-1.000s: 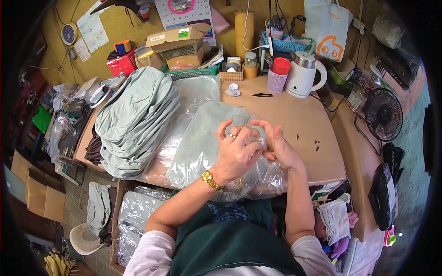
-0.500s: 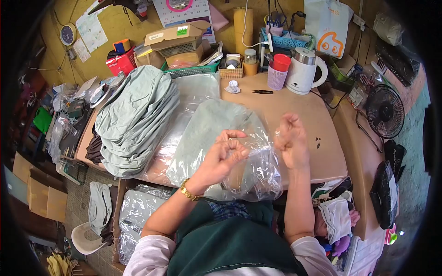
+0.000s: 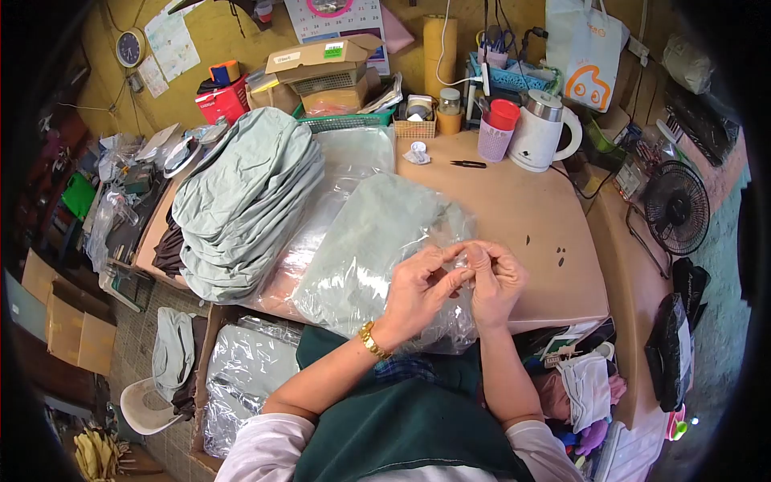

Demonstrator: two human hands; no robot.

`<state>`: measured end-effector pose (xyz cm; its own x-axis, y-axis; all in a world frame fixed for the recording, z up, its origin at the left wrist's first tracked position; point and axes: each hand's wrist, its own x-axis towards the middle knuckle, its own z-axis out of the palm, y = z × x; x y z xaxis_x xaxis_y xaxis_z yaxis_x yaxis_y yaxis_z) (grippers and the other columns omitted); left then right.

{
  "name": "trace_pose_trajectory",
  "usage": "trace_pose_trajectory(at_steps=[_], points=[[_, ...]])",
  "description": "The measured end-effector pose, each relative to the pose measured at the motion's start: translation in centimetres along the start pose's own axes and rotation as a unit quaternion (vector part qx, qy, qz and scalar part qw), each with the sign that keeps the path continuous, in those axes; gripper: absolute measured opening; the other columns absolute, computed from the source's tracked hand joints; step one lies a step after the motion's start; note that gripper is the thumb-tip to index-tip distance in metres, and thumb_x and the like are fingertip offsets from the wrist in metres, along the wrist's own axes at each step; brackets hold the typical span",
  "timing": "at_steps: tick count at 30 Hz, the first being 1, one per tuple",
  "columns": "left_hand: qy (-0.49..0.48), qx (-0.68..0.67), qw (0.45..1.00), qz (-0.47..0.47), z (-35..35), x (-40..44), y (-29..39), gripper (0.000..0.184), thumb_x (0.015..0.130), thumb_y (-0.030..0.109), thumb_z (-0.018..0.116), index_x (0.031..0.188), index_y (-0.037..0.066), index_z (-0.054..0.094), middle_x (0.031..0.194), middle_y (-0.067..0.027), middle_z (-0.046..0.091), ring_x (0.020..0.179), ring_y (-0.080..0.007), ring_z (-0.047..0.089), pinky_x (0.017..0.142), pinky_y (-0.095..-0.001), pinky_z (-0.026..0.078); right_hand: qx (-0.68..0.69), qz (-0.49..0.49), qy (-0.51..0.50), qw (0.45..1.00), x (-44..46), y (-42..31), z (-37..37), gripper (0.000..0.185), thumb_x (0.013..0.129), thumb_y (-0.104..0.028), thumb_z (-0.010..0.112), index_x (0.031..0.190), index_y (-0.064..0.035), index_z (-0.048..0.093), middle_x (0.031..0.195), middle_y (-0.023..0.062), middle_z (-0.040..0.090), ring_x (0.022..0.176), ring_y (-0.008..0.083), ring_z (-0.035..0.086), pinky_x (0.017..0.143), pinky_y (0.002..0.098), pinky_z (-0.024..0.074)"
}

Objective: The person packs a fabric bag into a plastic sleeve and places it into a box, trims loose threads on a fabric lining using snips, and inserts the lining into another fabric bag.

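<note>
Yellow wall point(image 3: 269, 50) at far side, with calendar point(image 3: 345, 22) near middle and round clock point(image 3: 128, 48) at left. Below it, brown surface point(image 3: 554, 209), carrying white kettle point(image 3: 540, 135), lavender cup point(image 3: 493, 145) with red top, and small black tool point(image 3: 468, 164), all toward far right. Black fan point(image 3: 676, 205) well to the right.

At left, note tall, rumpled stack of grey-green cloth point(image 3: 245, 201). Just right of it, clear plastic film point(image 3: 357, 149).

Mid-surface: clear bag point(image 3: 361, 241) with grey-green cloth inside, lying flat, shiny, reaching near edge. Above its right part, left hand point(image 3: 424, 285), gold watch point(image 3: 373, 340) at wrist; just beside it, right hand point(image 3: 494, 285), fingers curled. Grip of both hands narrow, thumbs close to forefingers, tips together. Cannot tell whether fully closed, nor what, if anything, held between.

Below near edge, at left: open carton point(image 3: 206, 345), holding plastic-wrapped bundle point(image 3: 249, 377).
</note>
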<state>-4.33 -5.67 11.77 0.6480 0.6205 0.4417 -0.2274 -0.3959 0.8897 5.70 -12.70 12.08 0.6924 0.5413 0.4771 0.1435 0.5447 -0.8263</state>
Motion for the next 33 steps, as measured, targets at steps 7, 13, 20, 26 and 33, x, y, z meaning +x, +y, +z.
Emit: trace_pose_trajectory(at_steps=[7,13,20,26,33], points=[[-0.03,0.003,0.999,-0.012,-1.8,1.2,0.2,0.015,0.088,0.007,0.069,0.099,-0.003,0.072,0.08,-0.0046,0.061,0.067,-0.0111,0.065,0.059,-0.0235,0.057,-0.206,-0.159,-0.051,0.964,1.0,-1.0,-1.0,0.005,0.085,0.0,0.067,0.089,0.0014,0.069,0.08,0.0094,0.063,0.07,0.0174,0.06,0.061,0.0289,0.0473],[0.021,-0.025,0.998,-0.045,-2.3,1.3,0.0,0.012,0.084,0.006,0.071,0.093,-0.003,0.073,0.076,-0.0079,0.06,0.062,-0.0122,0.063,0.055,-0.0255,0.054,-0.385,-0.039,-0.269,0.882,1.4,-3.0,-3.8,0.014,0.078,-0.001,0.07,0.091,-0.0037,0.069,0.093,0.0126,0.058,0.081,0.0287,0.06,0.069,0.0362,0.0493],[-0.025,0.273,0.949,0.153,-1.7,0.9,0.2,0.013,0.079,0.004,0.073,0.091,0.0,0.071,0.073,-0.0083,0.055,0.061,-0.0191,0.061,0.053,-0.0313,0.048,-0.372,-0.254,-0.155,0.879,0.7,-2.1,-2.3,0.011,0.077,0.001,0.072,0.082,-0.0038,0.064,0.081,0.0095,0.06,0.068,0.0222,0.059,0.064,0.0296,0.0479],[-0.032,0.247,0.956,0.156,-1.5,0.3,1.3,0.016,0.077,0.004,0.075,0.092,0.002,0.07,0.072,-0.0079,0.054,0.059,-0.022,0.056,0.054,-0.0322,0.045,-0.083,0.014,-0.043,0.996,0.0,0.3,-2.5,0.009,0.08,0.006,0.07,0.084,0.0,0.066,0.08,0.0078,0.063,0.066,0.0112,0.058,0.06,0.0225,0.0458],[-0.063,0.155,0.982,0.086,-2.1,0.9,2.6,0.017,0.078,0.001,0.07,0.095,0.0,0.067,0.074,-0.0069,0.058,0.063,-0.0178,0.06,0.055,-0.0292,0.048,-0.18,-0.05,-0.121,0.975,-0.3,-0.3,-3.2,0.017,0.082,0.004,0.07,0.098,0.0015,0.071,0.08,0.008,0.062,0.071,0.0128,0.06,0.06,0.0238,0.0461]])
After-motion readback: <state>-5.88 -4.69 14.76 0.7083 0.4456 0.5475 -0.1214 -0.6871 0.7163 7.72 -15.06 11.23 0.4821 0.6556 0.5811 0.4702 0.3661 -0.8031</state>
